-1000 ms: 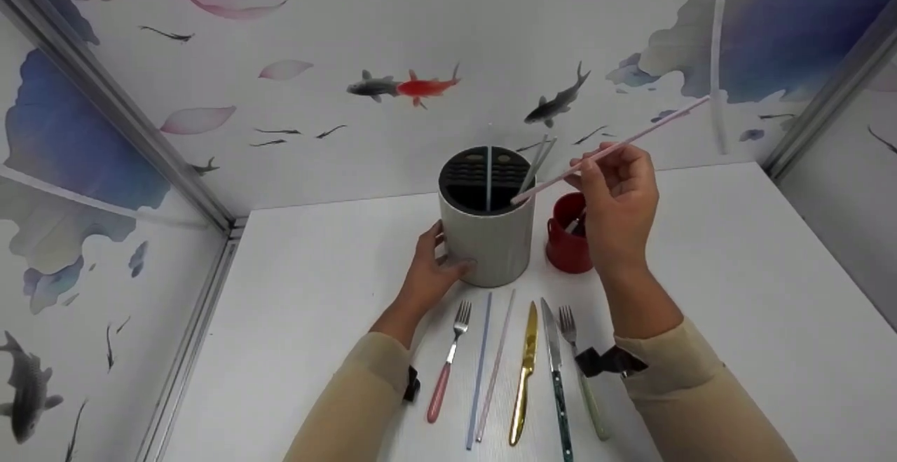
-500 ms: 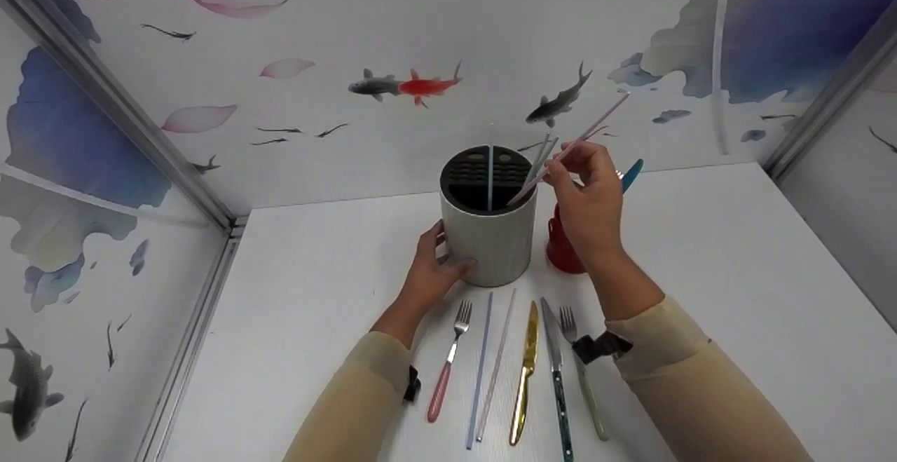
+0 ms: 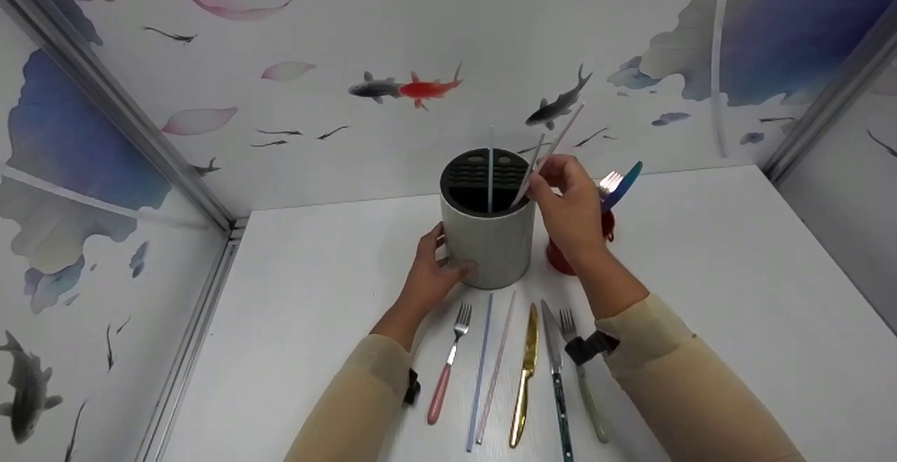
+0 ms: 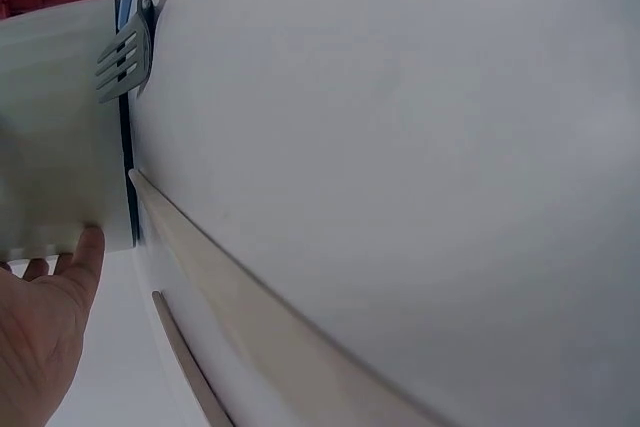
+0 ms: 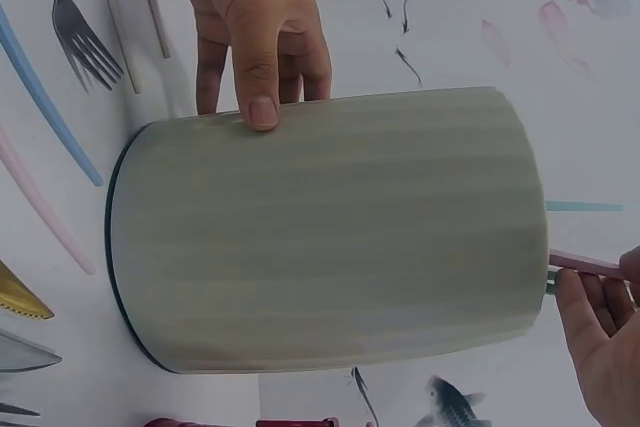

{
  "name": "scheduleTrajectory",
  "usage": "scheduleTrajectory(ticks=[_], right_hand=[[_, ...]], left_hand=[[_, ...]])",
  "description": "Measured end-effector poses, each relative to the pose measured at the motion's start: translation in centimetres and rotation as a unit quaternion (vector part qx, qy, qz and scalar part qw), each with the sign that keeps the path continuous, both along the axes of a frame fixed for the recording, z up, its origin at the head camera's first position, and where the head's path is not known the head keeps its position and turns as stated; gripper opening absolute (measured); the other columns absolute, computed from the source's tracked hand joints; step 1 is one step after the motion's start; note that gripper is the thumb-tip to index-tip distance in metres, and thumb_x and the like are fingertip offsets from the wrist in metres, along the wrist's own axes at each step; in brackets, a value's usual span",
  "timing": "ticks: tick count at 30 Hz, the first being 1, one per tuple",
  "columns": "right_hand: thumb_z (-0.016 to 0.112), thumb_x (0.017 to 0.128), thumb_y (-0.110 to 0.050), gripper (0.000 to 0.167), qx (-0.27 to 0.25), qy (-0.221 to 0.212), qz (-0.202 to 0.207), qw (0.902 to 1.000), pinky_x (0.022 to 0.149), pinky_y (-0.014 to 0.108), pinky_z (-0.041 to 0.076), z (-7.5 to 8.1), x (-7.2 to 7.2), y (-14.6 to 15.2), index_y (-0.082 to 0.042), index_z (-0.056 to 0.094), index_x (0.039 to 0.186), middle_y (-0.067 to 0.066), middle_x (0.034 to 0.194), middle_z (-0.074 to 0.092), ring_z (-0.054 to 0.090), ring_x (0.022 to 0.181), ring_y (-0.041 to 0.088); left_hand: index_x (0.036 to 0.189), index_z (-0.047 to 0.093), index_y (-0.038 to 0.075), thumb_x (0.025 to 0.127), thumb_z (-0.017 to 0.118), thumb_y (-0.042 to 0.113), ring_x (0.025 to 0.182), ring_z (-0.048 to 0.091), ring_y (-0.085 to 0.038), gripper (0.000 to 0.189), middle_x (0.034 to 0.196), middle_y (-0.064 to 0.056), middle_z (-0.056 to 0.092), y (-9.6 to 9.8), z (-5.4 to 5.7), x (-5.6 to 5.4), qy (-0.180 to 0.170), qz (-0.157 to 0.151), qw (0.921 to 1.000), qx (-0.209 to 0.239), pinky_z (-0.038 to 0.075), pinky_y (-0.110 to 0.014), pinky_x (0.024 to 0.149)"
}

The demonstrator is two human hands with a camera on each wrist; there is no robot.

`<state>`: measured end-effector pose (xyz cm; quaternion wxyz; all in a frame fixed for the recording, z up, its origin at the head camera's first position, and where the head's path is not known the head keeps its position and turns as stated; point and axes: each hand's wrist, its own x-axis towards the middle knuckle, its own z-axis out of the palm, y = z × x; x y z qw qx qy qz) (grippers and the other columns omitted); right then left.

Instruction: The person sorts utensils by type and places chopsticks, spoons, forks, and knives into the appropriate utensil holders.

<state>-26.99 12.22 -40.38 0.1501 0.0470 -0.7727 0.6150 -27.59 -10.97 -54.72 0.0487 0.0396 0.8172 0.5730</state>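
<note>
A pale grey utensil holder (image 3: pixel 490 255) with a slotted black top stands at the back of the table. My left hand (image 3: pixel 433 281) grips its lower left side, thumb at the front, as the right wrist view (image 5: pixel 255 17) also has it. With thumb and fingertips, my right hand (image 3: pixel 571 213) pinches a pink straw (image 3: pixel 569 125) at the holder's right rim. The straw leans right, its lower end inside the opening. A light blue straw (image 3: pixel 490 174) stands upright in the middle, and a greenish straw (image 3: pixel 538 150) leans beside the pink one.
Behind my right hand, a red cup (image 3: pixel 559 262) holds a fork (image 3: pixel 610 181) and a blue-handled utensil (image 3: pixel 625 185). In front lie a pink-handled fork (image 3: pixel 440 385), blue straw (image 3: pixel 479 378), pink straw (image 3: pixel 496 371), gold knife (image 3: pixel 522 392), dark-handled knife (image 3: pixel 558 392) and green-handled fork (image 3: pixel 592 402).
My right hand has moved left towards the holder, tilting the pink straw more upright with its lower end in the opening. The left hand keeps its place on the holder.
</note>
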Motion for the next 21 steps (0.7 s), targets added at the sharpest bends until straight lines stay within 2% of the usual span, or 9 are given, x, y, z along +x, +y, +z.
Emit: scheduleTrajectory(ticks=[5,21], right_hand=[[0.062,0.105,-0.021,0.025,0.028,-0.017,0.003,0.9994,0.103,0.032,0.057,-0.36,-0.07,-0.14,-0.012,0.061,0.128,0.005,0.121,0.066,0.064,0.115,0.015],[0.063,0.104,-0.022,0.024,0.015,-0.028,0.009,0.9995,0.110,0.038,0.053,-0.47,0.16,0.03,-0.011,0.062,0.126,0.005,0.119,0.066,0.063,0.115,0.015]], left_hand=[[0.166,0.018,0.017,0.088,0.084,0.031,0.157,0.030,-0.024,0.102,0.170,-0.004,0.026,-0.06,-0.10,0.03,-0.001,0.002,1.0000,-0.004,0.040,-0.040,0.122],[0.166,0.018,0.017,0.088,0.084,0.033,0.157,0.030,-0.024,0.104,0.170,-0.004,0.026,-0.05,-0.19,0.06,0.000,0.001,1.0000,-0.005,0.040,-0.039,0.123]])
